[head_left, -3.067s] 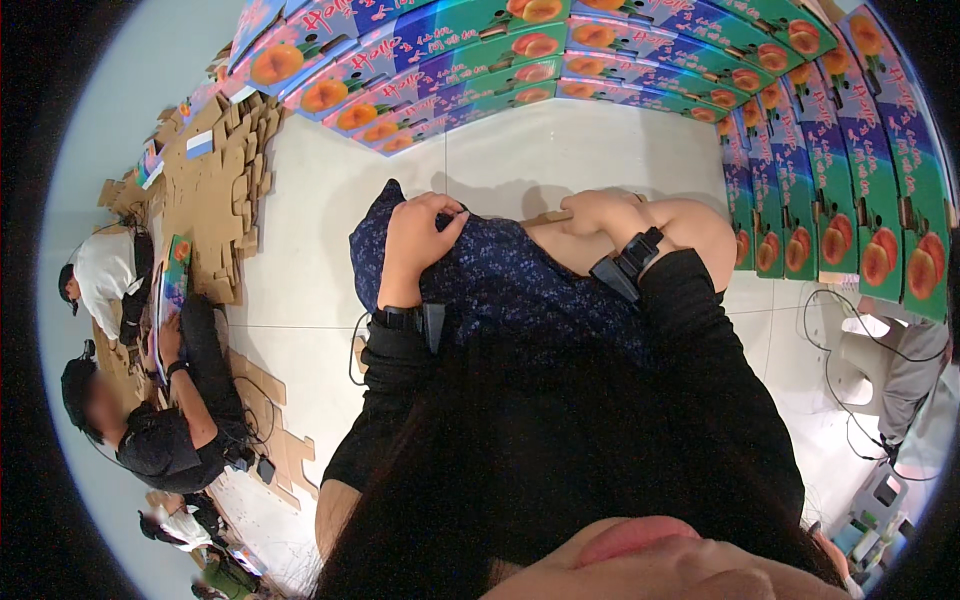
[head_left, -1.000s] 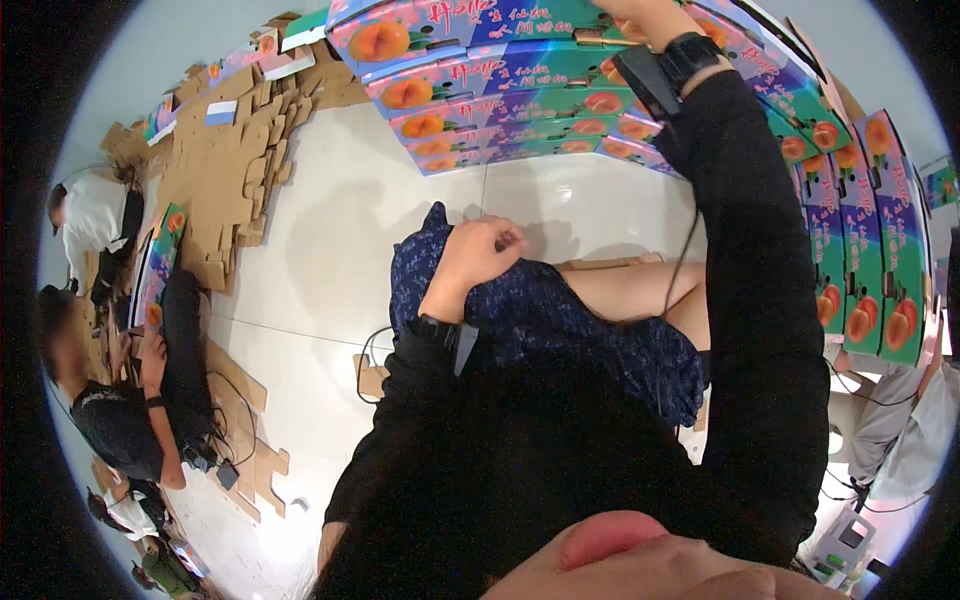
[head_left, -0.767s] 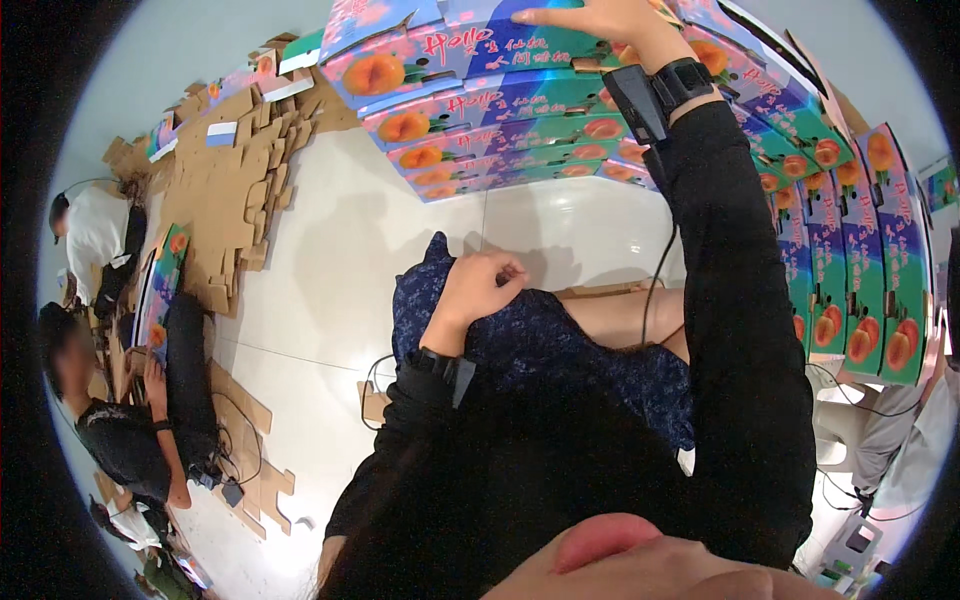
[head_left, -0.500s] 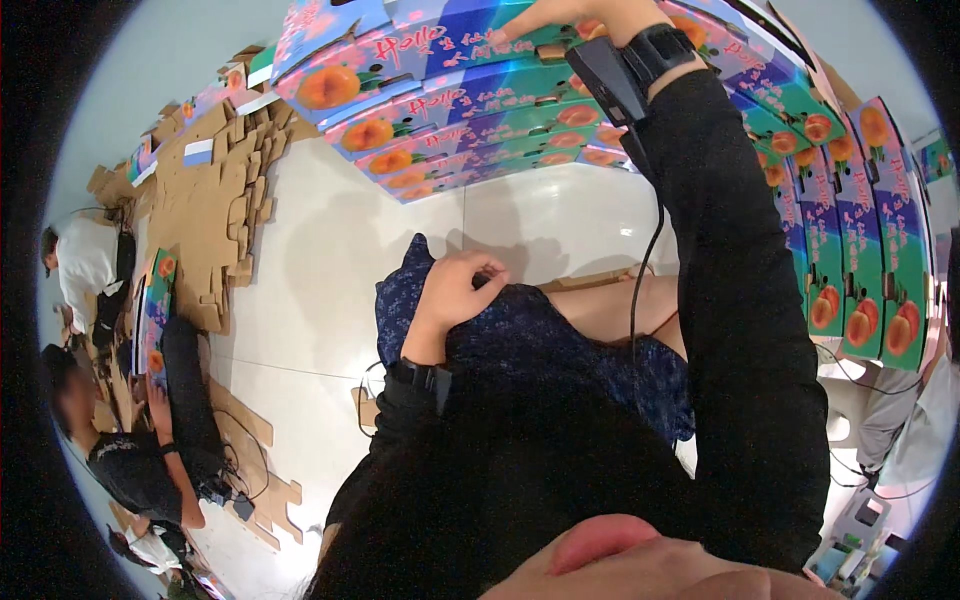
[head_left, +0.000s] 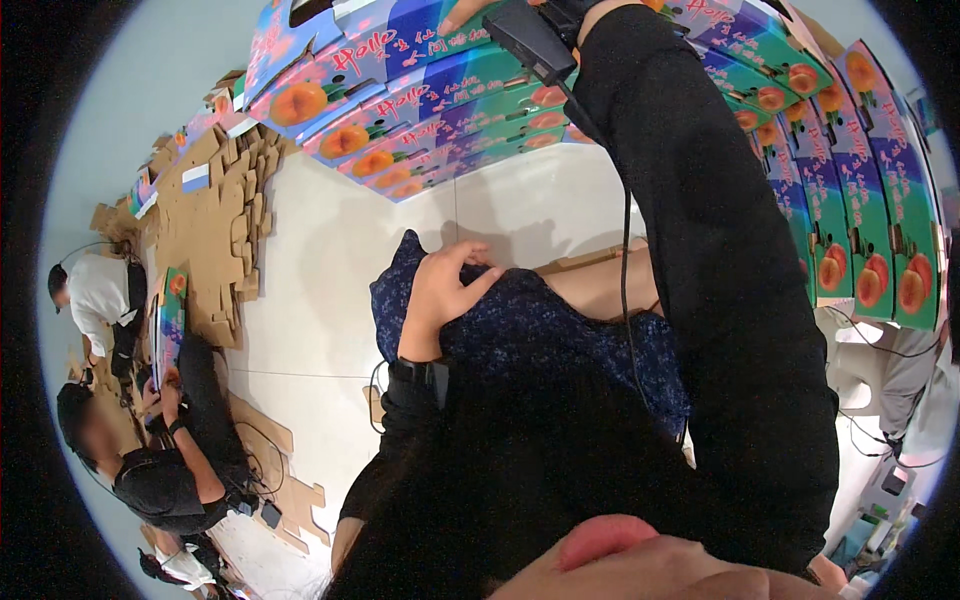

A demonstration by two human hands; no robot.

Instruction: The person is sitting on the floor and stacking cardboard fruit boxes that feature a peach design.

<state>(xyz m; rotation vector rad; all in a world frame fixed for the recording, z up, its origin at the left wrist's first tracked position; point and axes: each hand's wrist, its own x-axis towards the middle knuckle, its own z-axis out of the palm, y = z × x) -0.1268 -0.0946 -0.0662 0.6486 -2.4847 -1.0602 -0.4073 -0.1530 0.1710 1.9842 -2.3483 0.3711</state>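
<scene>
Rests the left hand, loosely spread, on a dark blue skirt. Holds the right arm outstretched, blocking part of the fruit-printed box stack ahead. Has the right hand at an upper box, cut off by the top edge; cannot tell its grip. Off left: flat cardboard, a co-worker.

floor: was brightly lit, soft shadows fell near the skirt
right sleeve: lost detail, near black
boxes: curved toward the rim
corners: went black

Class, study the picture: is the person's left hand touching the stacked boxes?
Apart: the head view shows pale floor between the left hand and the stacked boxes.
</scene>
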